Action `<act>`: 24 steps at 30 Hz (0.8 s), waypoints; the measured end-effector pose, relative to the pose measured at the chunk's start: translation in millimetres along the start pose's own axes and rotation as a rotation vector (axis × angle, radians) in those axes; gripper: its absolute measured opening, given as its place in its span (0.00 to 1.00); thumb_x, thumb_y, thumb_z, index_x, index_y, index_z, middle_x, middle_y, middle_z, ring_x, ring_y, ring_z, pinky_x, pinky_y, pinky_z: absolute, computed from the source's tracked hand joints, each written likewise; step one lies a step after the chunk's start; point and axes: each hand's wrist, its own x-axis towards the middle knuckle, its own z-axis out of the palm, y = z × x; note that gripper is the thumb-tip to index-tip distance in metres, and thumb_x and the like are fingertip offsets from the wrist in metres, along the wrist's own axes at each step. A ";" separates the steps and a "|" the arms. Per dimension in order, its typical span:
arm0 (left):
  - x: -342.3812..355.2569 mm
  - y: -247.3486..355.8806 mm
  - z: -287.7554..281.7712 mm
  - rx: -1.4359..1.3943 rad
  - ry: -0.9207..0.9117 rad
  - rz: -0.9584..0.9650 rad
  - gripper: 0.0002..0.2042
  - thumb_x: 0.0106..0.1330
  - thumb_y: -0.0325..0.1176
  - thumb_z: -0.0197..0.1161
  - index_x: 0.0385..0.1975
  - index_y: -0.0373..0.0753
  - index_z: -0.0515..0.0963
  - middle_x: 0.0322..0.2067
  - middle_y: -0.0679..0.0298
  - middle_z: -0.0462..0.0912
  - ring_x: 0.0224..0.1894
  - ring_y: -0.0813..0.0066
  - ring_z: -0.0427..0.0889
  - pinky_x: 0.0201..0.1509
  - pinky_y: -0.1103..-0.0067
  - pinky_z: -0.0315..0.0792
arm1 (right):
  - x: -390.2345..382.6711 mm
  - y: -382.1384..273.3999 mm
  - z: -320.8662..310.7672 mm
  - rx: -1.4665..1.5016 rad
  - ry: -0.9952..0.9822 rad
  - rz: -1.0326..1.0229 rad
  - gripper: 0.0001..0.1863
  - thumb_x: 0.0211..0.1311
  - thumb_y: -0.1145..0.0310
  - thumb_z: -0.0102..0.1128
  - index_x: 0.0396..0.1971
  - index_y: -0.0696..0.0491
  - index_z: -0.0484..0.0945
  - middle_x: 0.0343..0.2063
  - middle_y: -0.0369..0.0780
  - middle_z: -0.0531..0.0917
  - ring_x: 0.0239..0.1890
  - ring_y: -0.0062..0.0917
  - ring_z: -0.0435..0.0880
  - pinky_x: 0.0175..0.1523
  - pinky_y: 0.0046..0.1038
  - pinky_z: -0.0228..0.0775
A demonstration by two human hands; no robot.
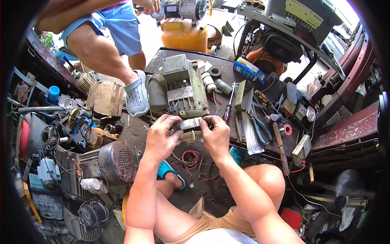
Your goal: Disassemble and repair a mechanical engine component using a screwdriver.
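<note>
Between my two hands is a small light-grey block-shaped part point(190, 123), held just in front of an electric motor. My left hand point(159, 136) pinches its left end with thumb and fingers, and my right hand point(216, 135) pinches its right end. A beige piece with a tab point(188, 136) shows directly below the block, between my thumbs; I cannot tell whether the two are joined. The greenish-grey electric motor point(187, 97), with finned housing and a square box on top, sits on the dark bench point(156, 61) beyond my hands.
Right of the motor lie a screwdriver point(228, 106), blue-handled pliers point(262, 130), a white capacitor point(209, 82) and a blue-yellow box point(249, 70). Another person's grey clog point(137, 97) stands left of it. Motor parts point(118, 162) crowd the left; red wire point(189, 158) lies below my hands.
</note>
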 end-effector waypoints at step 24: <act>5.9 1.5 -6.2 0.046 -0.017 0.053 0.17 0.54 0.17 0.73 0.45 0.34 0.83 0.40 0.57 0.85 0.41 0.64 0.89 0.47 0.72 0.84 | -4.9 5.9 9.2 0.025 0.135 -0.132 0.06 0.64 0.73 0.70 0.34 0.61 0.85 0.28 0.45 0.85 0.31 0.35 0.85 0.38 0.33 0.75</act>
